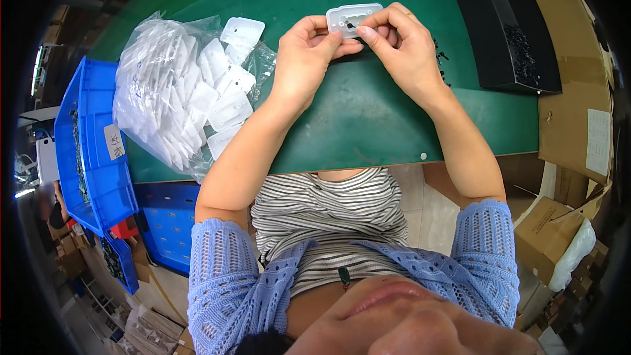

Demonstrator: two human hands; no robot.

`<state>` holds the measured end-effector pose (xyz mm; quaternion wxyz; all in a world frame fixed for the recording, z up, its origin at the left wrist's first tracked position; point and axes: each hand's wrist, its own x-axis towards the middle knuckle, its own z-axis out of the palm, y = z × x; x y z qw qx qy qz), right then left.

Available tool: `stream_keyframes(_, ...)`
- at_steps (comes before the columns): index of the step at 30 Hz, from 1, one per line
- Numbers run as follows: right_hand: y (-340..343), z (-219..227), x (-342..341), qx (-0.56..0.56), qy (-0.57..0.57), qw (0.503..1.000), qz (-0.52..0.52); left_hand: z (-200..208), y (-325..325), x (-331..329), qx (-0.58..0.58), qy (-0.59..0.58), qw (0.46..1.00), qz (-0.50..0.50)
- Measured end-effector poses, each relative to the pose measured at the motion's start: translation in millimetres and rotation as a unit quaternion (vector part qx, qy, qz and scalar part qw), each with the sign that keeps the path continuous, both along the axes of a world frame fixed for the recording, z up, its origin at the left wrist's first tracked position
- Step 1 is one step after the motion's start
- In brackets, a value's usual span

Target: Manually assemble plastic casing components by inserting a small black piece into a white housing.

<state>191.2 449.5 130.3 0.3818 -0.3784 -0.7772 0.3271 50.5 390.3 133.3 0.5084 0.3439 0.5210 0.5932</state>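
A white plastic housing, shallow with rounded corners, is held above the green table. My left hand grips it by its left and near edges, thumb on the near side. My right hand is closed in a pinch at the housing's right side, thumb and forefinger over its inner face. A small dark spot or part shows just beside those fingertips; whether they hold it I cannot make out. To the left, a clear plastic bag spills several similar white housings onto the table.
A black open bin with small black parts stands at the right, beside a cardboard box. Loose black bits lie near my right wrist. Blue bins hang past the left edge of the green table.
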Motion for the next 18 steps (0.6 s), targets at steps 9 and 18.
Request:
stream_keyframes(9,7.3,-4.0,1.7,-0.162,0.088,0.982,0.038,-5.5,-2.2,5.1,0.018,0.019,1.0,-0.004)
stream_keyframes(18,-0.3,-5.4,-4.6,-0.126,0.11,0.985,0.048,-14.0,-1.4,6.3,0.14,0.142,0.979,0.039)
